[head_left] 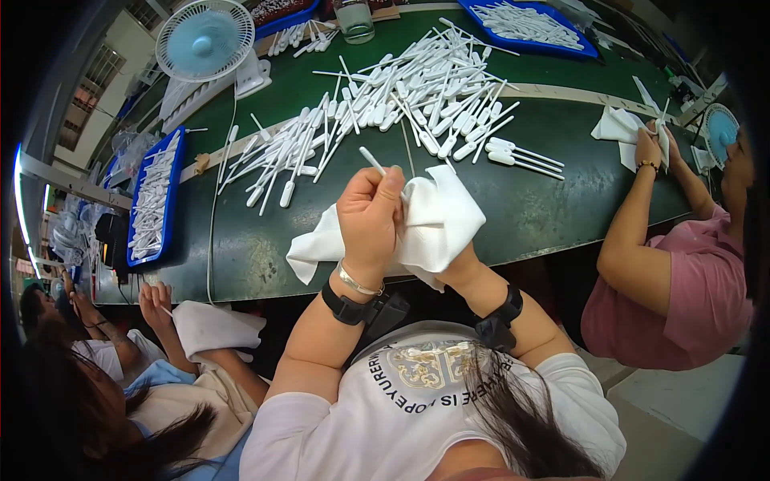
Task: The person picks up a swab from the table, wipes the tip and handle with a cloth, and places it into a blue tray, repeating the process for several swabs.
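My left hand [370,220] is closed, thumb and fingers pinching a thin white plastic stick [372,161] whose tip points up and to the left. A white cloth [441,216] hangs in folds beside and behind this hand, above the near edge of the table. My right hand [459,268] is under the cloth, which is bunched up around it. Its fingers are hidden by the folds. Just beyond my hands lies a large loose pile of white plastic sticks [433,100] with thick, rounded handles and thin shafts.
The dark green table [265,240] carries a blue tray [170,188] of similar sticks at left and another blue tray [589,50] far right. A fan [204,40] and a glass jar [355,22] stand at the back. Co-workers sit on both sides, each handling white cloth.
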A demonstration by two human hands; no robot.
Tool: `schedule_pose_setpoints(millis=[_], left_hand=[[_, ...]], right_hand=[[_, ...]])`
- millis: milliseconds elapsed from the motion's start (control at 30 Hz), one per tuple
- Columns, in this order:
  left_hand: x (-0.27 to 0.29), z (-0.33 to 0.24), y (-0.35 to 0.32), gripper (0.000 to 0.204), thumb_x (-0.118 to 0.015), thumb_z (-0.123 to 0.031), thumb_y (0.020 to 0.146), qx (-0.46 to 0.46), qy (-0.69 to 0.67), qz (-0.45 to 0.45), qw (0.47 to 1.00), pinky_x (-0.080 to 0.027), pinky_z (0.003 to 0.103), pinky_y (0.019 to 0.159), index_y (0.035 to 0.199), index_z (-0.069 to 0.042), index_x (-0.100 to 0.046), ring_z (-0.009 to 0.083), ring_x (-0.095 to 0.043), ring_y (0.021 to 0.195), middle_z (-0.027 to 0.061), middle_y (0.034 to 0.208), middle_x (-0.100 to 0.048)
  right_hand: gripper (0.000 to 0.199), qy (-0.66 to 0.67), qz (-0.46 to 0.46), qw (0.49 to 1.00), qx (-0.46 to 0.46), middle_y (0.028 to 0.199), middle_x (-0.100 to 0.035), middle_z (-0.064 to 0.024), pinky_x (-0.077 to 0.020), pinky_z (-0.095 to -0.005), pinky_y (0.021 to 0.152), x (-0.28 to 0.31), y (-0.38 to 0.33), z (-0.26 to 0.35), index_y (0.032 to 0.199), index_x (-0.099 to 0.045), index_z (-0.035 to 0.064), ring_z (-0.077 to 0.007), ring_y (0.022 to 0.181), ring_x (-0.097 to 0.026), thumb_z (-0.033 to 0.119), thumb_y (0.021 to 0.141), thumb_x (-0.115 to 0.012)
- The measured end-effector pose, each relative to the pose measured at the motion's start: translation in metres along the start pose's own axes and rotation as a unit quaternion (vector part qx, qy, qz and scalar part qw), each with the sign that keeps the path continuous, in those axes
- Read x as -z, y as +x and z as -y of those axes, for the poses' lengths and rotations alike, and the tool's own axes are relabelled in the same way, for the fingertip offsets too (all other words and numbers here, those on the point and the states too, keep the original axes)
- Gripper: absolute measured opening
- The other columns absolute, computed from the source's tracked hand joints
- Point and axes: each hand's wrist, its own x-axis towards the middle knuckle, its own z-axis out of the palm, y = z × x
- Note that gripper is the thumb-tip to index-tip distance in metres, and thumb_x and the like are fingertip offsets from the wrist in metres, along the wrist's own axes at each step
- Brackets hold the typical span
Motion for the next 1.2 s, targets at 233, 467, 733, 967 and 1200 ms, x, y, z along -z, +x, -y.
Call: schedule_pose_setpoints(millis=[233,467,733,967,1200], left_hand=[[0.018,-0.017,0.024,0.015,-0.056,-0.014,0.084,-0.035,-0.115,-0.041,0.992,-0.031,0.017,0.042,0.074,-0.003,-0.053,0.0031,-0.037,0.044,-0.0017,0.058,-0.048],[0.002,0.002,0.006,0.013,-0.056,-0.013,0.084,-0.018,-0.021,-0.046,0.999,-0.032,0.016,0.042,0.078,-0.002,-0.054,0.0019,-0.039,0.046,-0.0025,0.059,-0.049],[0.002,0.007,-0.021,0.012,-0.055,-0.012,0.084,0.063,0.087,0.055,0.993,-0.034,0.015,0.048,0.087,-0.001,-0.055,0.0022,-0.043,0.054,-0.0015,0.065,-0.052],[0.005,0.014,-0.025,0.011,-0.053,-0.012,0.085,0.009,-0.010,0.036,0.999,-0.034,0.016,0.050,0.086,-0.001,-0.054,0.0034,-0.043,0.056,-0.0011,0.066,-0.051],[0.011,0.008,-0.015,0.011,-0.053,-0.013,0.086,0.047,-0.049,0.017,0.998,-0.032,0.016,0.047,0.085,-0.002,-0.052,0.0035,-0.040,0.052,-0.0016,0.062,-0.047]], right_hand=[[0.028,0.462,-0.100,0.865,-0.168,0.099,-0.052,-0.0078,-0.0439,-0.0283,0.075,-0.018,-0.035,-0.023,0.107,-0.048,-0.0002,-0.0140,0.088,-0.052,0.010,0.081,-0.052],[0.028,0.136,-0.108,0.985,0.011,0.103,-0.052,-0.0072,-0.0435,-0.0268,0.075,-0.030,-0.020,-0.022,0.109,-0.047,-0.0002,-0.0120,0.089,-0.051,0.010,0.083,-0.048],[0.024,0.480,-0.112,0.854,-0.167,0.100,-0.053,-0.0056,-0.0434,-0.0240,0.072,-0.032,-0.029,-0.026,0.109,-0.048,0.0016,-0.0119,0.085,-0.052,0.007,0.085,-0.045],[0.018,0.433,-0.177,0.870,-0.156,0.090,-0.056,-0.0039,-0.0433,-0.0243,0.070,-0.032,-0.028,-0.025,0.100,-0.051,-0.0013,-0.0117,0.082,-0.053,0.003,0.084,-0.044],[0.020,0.579,-0.172,0.767,-0.218,0.093,-0.056,-0.0040,-0.0436,-0.0252,0.074,-0.027,-0.027,-0.021,0.102,-0.051,-0.0010,-0.0118,0.085,-0.053,0.003,0.085,-0.043]])
